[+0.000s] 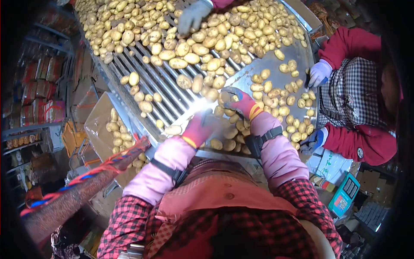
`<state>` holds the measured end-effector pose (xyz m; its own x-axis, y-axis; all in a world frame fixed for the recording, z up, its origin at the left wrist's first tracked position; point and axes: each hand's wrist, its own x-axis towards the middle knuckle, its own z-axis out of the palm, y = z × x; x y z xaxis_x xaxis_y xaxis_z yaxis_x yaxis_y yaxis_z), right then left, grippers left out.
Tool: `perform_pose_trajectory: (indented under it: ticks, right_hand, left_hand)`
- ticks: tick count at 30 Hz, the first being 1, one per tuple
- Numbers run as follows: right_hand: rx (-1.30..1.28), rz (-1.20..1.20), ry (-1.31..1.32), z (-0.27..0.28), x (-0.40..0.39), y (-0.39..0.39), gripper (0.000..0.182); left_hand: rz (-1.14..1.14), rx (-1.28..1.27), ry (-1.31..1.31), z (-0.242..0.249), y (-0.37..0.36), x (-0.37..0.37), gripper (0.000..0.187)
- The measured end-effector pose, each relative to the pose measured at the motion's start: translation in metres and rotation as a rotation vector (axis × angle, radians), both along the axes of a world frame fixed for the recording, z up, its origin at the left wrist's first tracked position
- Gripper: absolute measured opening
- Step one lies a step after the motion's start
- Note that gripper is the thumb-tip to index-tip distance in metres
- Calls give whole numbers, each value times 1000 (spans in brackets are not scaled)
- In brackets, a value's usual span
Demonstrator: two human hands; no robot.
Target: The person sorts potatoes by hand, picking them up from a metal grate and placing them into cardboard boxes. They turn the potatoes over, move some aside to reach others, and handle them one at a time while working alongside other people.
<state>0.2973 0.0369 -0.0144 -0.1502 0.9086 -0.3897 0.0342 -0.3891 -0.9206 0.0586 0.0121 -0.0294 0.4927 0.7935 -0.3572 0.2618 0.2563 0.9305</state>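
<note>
Potatoes (185, 82) lie across a slatted metal sorting table (164, 93) and the smooth metal plate (241, 77) beside it. My right hand (240, 102), in a red and dark glove with a yellow cuff, curls its fingers round a potato (224, 99) over the plate. My left hand (202, 126), gloved alike, is low over the plate's near edge, left of a cluster of potatoes (228, 144). Motion smears its fingers, so I cannot tell whether it holds anything.
Across the table a grey-gloved hand (192, 17) reaches over the pile. At right, a co-worker in a checked apron (355, 90) has gloved hands at the table edge. A box of potatoes (118, 134), a rope-wrapped pole (86, 185) and a teal scale (345, 195) stand nearby.
</note>
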Motion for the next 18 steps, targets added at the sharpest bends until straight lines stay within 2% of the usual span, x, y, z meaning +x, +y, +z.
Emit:
perform_pose_trajectory:
  ticks: [1, 2, 4, 5, 6, 8, 9, 10, 12, 14, 15, 16, 18]
  right_hand:
    - [51, 1, 0, 17, -15, -9, 55]
    - [50, -14, 122, 15, -25, -16, 55]
    - [50, -54, 359, 11, -39, -30, 56]
    - [43, 14, 297, 34, -42, -35, 58]
    - [39, -37, 301, 30, -40, -39, 59]
    - [27, -133, 313, 24, -40, -41, 60]
    - [23, -222, 142, 37, -42, -40, 59]
    - [171, -222, -114, 30, -38, -39, 60]
    - [231, -63, -283, 46, -48, -46, 67]
    - [187, 277, -441, 74, -66, -61, 73]
    - [239, 271, -692, 63, -71, -68, 66]
    - [235, 338, -738, 56, -70, -76, 76]
    - [160, 434, -614, 57, -77, -94, 72]
  left_hand:
    - [-46, 203, 88, 1, 4, 5, 74]
    - [5, 151, 69, 24, 2, 12, 78]
    - [103, -260, 50, 68, 9, 15, 78]
    - [174, -164, -60, 56, 11, 10, 74]
    - [233, -64, -169, 48, 13, 6, 70]
    - [247, -91, -344, 46, 15, -4, 70]
    - [258, -89, -350, 52, 12, -7, 68]
    - [202, -53, -282, 59, 8, -11, 67]
    - [89, 19, -146, 71, 0, -20, 65]
    - [-55, 474, 180, 32, -12, -34, 57]
    - [-138, 519, 244, 52, -18, -33, 59]
    - [-220, 567, 308, 76, -30, -34, 61]
    - [-317, 604, 291, 85, -50, -40, 62]
